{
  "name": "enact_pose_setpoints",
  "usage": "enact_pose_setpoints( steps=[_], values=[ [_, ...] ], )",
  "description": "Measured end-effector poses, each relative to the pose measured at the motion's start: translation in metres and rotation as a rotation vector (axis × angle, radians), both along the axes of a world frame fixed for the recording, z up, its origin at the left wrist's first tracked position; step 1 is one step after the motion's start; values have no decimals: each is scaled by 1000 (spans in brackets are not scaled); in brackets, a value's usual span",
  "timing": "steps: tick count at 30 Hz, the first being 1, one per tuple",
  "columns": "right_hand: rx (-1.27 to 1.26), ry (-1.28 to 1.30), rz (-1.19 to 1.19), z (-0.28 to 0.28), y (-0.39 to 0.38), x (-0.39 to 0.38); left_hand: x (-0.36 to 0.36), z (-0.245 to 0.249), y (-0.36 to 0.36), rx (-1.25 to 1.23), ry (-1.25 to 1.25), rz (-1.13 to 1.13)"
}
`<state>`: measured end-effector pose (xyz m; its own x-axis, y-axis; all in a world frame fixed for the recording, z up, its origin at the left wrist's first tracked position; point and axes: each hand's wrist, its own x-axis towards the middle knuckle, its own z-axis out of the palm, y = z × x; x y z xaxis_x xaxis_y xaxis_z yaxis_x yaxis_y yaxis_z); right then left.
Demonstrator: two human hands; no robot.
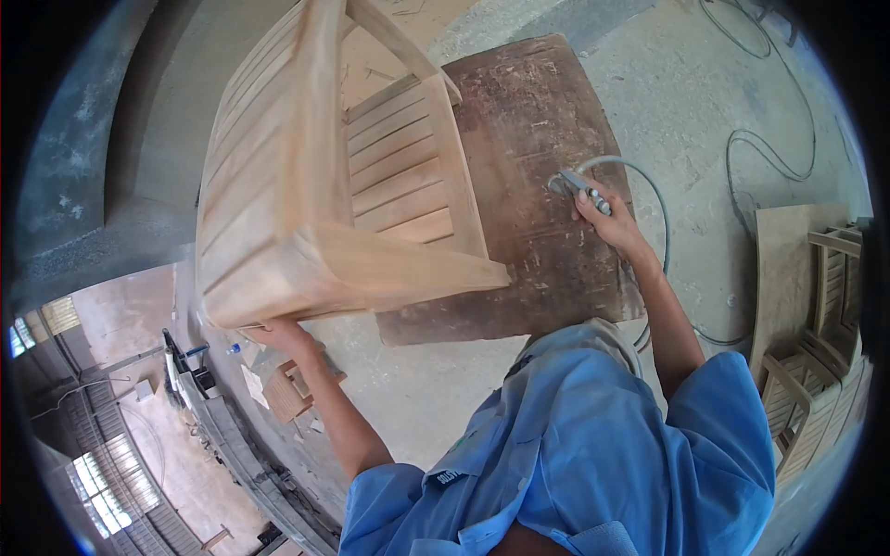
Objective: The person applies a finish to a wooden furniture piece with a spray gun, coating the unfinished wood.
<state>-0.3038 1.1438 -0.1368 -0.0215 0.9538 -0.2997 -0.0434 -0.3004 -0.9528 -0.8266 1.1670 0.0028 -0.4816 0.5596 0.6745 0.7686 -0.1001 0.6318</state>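
A pale wooden slatted chair (306, 204) is tilted over the left part of a worn brown work surface (538, 130), its edges partly blurred. Beneath the chair's lower left end, my left hand (276, 335) grips the wood, with most of its fingers hidden under it. My right hand (603, 218) is wrapped round a metal air tool (577, 185) over the right side of the brown surface. A grey hose (660, 199) curves from the tool round to the right of the surface.
More slatted wooden furniture (816, 371) stands at the right beside a plywood board (779, 269). Thin hose (769, 139) loops across the floor at upper right. A small wooden piece (289, 394) lies below my left forearm. A dark ledge (74, 120) runs along the left.
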Motion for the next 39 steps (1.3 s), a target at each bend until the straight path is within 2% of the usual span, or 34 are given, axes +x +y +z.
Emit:
enact_pose_setpoints(
  steps=[2,3,6,9,12,13,14,15,16,17,18,19,20,22,24,28,31,34,36,39],
  values=[
    [-51,28,-2,18,-24,-11,-26,-29,-12,-7,49,-77],
    [-76,45,-6,26,-38,-19,-49,-47,-20,-113,-11,-102],
    [-98,33,-3,50,-74,-40,-112,-101,-25,-131,301,-132],
    [-33,6,-3,59,-108,-64,-124,-75,1,-415,-301,-354],
    [-15,-18,3,75,-139,-83,-110,-85,9,-339,-578,-373],
    [-1,-60,15,90,-147,-86,-98,-96,-8,-435,-612,-273],
    [39,-46,19,103,-153,-91,-83,-117,-29,-528,-643,-176],
    [77,-28,22,112,-158,-94,-70,-166,-55,-487,-602,-87],
    [118,-8,23,119,-161,-96,-92,-265,-89,-750,-750,-56],
    [132,-2,30,125,-162,-96,-54,-251,-133,-1052,-810,-197],
    [143,4,38,131,-164,-96,-28,-270,-180,-1157,-890,-340],
    [150,9,49,136,-165,-93,-4,-300,-222,-1168,-1005,-380],
    [179,19,68,140,-168,-91,21,-304,-251,-1270,-1019,-496],
    [239,32,125,149,-169,-84,88,-282,-279,-1462,-1033,-416],
    [290,46,175,158,-166,-78,134,-276,-294,-1543,-991,-400],
    [294,108,314,171,-152,-69,161,-303,-312,-1372,-1093,-588],
    [587,-8,319,178,-147,-70,168,-283,-310,-1397,-1121,-379],
    [745,-68,402,204,-148,-53,169,-262,-308,-1380,-1122,-268],
    [867,-112,415,223,-151,-47,165,-269,-306,-1305,-1111,-138],
    [1136,-123,409,221,-145,-45,151,-285,-302,-1258,-1245,-58]
  ],
)
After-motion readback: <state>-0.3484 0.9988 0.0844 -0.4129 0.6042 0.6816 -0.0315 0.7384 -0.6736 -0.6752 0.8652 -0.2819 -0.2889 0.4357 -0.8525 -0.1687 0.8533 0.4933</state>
